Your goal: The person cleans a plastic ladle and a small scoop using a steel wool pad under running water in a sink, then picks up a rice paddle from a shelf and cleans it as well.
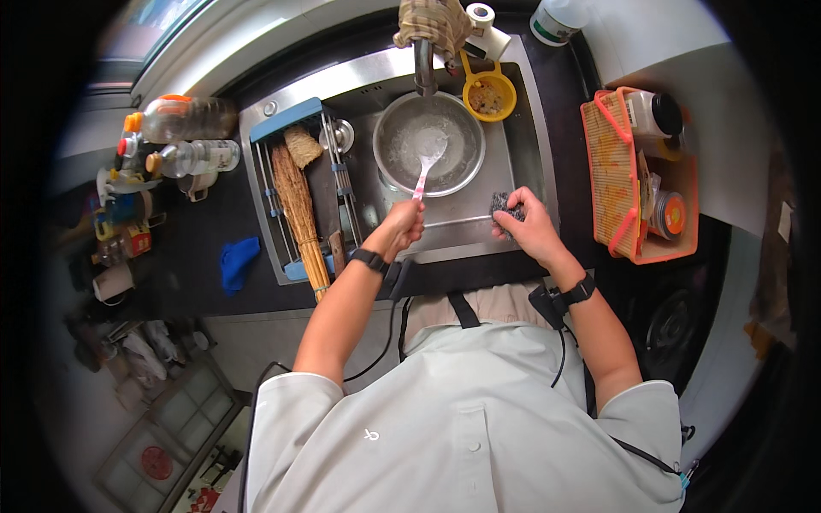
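Note:
My left hand [404, 224] grips the patterned handle of a white spoon or rice paddle [428, 161]. The head of that utensil is over or in a round metal basin [473, 168], which holds cloudy, sudsy-looking water. The basin stands in a stainless steel sink [458, 237] below the faucet [424, 67]. In my right hand [529, 221] is a dark grey scouring pad [505, 206], pinched between thumb and fingers over the sink's right front part. A yellow strainer [471, 115] with food scraps hangs in the back right corner of the sink.
A blue-ended drying rack [287, 120] spans the sink's left side, bearing a straw whisk brush [294, 192], a loofah piece [301, 146] and a knife [336, 247]. Several plastic bottles [186, 120] and a blue cloth [238, 264] lie left. On the right counter stands an orange basket [608, 173] with jars.

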A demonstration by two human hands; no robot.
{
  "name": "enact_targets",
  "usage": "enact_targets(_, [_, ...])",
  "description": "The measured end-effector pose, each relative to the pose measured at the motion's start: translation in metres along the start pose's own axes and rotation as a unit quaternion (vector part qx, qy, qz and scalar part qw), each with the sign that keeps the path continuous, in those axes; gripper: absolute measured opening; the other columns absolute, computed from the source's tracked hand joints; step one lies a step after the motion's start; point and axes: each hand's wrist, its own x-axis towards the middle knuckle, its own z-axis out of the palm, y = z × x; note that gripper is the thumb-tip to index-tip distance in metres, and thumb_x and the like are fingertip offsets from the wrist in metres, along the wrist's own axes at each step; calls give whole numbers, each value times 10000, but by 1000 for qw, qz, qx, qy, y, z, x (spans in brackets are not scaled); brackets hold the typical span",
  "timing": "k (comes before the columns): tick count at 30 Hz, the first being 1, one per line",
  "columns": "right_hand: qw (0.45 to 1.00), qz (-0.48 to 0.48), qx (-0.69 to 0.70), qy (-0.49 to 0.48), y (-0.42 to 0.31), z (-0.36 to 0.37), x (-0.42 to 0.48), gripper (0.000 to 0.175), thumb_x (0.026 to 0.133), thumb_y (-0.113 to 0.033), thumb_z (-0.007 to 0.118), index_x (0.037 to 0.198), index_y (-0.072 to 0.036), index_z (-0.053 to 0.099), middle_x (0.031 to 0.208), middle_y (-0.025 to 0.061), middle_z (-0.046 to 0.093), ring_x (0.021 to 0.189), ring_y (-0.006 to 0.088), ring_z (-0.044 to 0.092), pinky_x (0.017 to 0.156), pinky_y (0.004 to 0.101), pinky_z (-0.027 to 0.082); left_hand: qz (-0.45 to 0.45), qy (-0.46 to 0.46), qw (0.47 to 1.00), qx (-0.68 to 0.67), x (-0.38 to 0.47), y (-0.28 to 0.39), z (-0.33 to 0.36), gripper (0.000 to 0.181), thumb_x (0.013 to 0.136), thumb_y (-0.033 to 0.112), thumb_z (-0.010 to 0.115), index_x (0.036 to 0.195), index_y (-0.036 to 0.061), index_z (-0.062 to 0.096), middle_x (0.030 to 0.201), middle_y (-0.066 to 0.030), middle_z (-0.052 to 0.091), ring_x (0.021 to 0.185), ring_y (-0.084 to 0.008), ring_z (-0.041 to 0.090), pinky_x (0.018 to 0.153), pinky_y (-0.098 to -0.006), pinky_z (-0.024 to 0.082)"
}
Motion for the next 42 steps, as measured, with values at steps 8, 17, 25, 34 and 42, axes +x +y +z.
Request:
enact_targets(8, [1000, -7, 9, 11, 0, 0, 5, 215, 822, -29, 599, 859, -45, 388, 759, 77, 562, 627, 136, 621, 516, 246, 488, 32, 20, 999, -2, 2, 16, -18, 108, 897, 172, 362, 816, 121, 412, 522, 19, 329, 383, -86, 265, 324, -240, 170])
enact_targets(17, [1000, -12, 14, 8, 2, -2, 4, 216, 823, -29, 598, 867, -43, 388, 764, 86, 576, 627, 136, 620, 516, 246, 484, 11, 67, 996, 50, -10, 13, -28, 117, 879, 159, 385, 767, 142, 409, 520, 58, 276, 374, -65, 204, 321, -226, 145])
enact_targets(25, [1000, -13, 16, 13, 0, 0, 3, 217, 819, -32, 603, 865, -42, 390, 759, 84, 573, 628, 133, 621, 520, 238, 482, -58, -8, 997, 51, -21, -5, -33, 182, 921, 219, 384, 757, 144, 411, 510, 65, 258, 373, -65, 179, 321, -226, 134])
enact_targets(34, [1000, -21, 12, 11, -3, -2, 6, 220, 819, -35, 603, 864, -41, 388, 757, 77, 567, 627, 129, 616, 528, 243, 489, 10, 48, 993, 109, -10, 3, -6, 139, 901, 191, 393, 782, 122, 414, 511, 45, 282, 374, -79, 225, 342, -245, 164])
enact_targets(42, [1000, -14, 22, 13, 1, 0, 7, 223, 820, -41, 608, 871, -40, 390, 772, 84, 576, 633, 127, 618, 537, 241, 494, 17, 17, 996, 84, 7, 27, -7, 113, 876, 185, 410, 779, 129, 423, 511, 54, 290, 378, -66, 220, 325, -236, 143])
